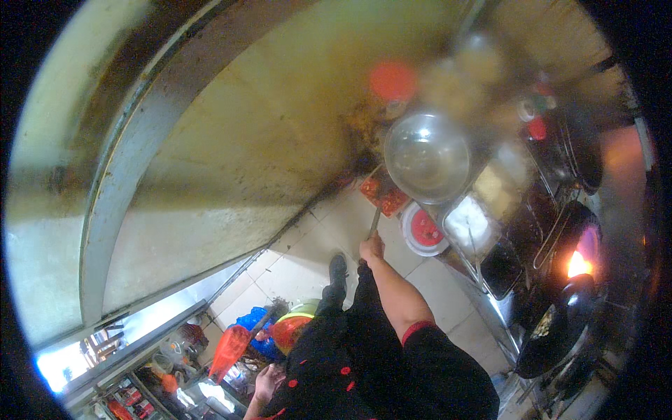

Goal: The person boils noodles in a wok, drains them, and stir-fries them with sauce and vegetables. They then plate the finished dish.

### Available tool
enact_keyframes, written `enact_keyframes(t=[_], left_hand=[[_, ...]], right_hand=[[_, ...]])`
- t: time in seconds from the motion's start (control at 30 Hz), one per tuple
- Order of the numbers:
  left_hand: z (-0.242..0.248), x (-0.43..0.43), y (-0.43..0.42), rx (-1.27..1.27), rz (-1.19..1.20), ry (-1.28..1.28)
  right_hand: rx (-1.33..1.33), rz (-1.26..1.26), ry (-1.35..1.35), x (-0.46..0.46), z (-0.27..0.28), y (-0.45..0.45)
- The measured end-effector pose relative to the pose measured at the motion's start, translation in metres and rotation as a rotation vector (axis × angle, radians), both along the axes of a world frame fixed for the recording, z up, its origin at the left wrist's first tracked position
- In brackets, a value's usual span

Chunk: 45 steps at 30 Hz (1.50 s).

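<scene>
My right hand (pixel 372 248) is stretched out low in front of me, closed around the handle (pixel 375 220) of a long utensil. The handle runs to a square container of red, chili-like food (pixel 386 197); the working end of the utensil cannot be made out. Beside that container stands a round white tub with red contents (pixel 426 228). A large metal bowl (pixel 428 157) sits just beyond it. My left hand (pixel 270 380) hangs at my side near the dark jacket, and its fingers are too unclear to tell what they do.
On the right, a flame (pixel 579 265) burns behind a dark wok (pixel 556 331) with food in it. A tray of white powder (pixel 467 220) stands at the stove's edge. Lower left are a red-orange basin (pixel 291 333) and a blue plastic bag (pixel 252 319). A stained wall (pixel 252 157) borders the tiled floor.
</scene>
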State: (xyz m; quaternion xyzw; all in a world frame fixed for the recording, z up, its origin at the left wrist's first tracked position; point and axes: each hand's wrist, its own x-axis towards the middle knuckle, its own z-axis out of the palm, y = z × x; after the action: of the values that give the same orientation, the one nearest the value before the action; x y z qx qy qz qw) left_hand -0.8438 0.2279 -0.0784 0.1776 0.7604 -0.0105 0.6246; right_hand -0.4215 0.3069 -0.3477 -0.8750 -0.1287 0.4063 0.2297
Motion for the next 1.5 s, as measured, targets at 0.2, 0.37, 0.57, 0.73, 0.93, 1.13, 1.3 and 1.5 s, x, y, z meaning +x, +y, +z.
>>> enact_keyframes(t=[0.2,0.37,0.57,0.73,0.93,1.13,1.3,1.5], left_hand=[[-0.029,0.013,0.007,-0.014,0.035,-0.168],[-0.038,0.009,0.014,0.035,-0.032,-0.155],[-0.029,0.01,0.017,-0.003,-0.06,-0.069],[-0.023,0.013,0.02,0.018,-0.086,-0.057],[-0.021,0.015,0.016,0.011,-0.051,-0.062],[-0.017,0.034,0.016,0.006,-0.083,-0.104],[-0.004,0.061,0.021,0.038,-0.078,-0.09],[-0.007,0.077,0.021,0.094,-0.098,-0.271]], right_hand=[[0.206,-0.36,0.366,0.027,0.007,-0.039],[0.351,-0.506,0.672,0.068,0.012,-0.052],[0.58,-0.862,1.073,0.07,0.013,-0.062],[0.185,-0.212,0.467,0.057,0.012,-0.067],[0.02,-0.04,0.213,0.042,0.007,-0.06],[0.384,-0.437,0.823,0.082,0.006,-0.065],[0.566,-0.73,1.08,0.085,0.01,-0.073],[0.634,-0.805,1.019,0.069,0.051,-0.124]])
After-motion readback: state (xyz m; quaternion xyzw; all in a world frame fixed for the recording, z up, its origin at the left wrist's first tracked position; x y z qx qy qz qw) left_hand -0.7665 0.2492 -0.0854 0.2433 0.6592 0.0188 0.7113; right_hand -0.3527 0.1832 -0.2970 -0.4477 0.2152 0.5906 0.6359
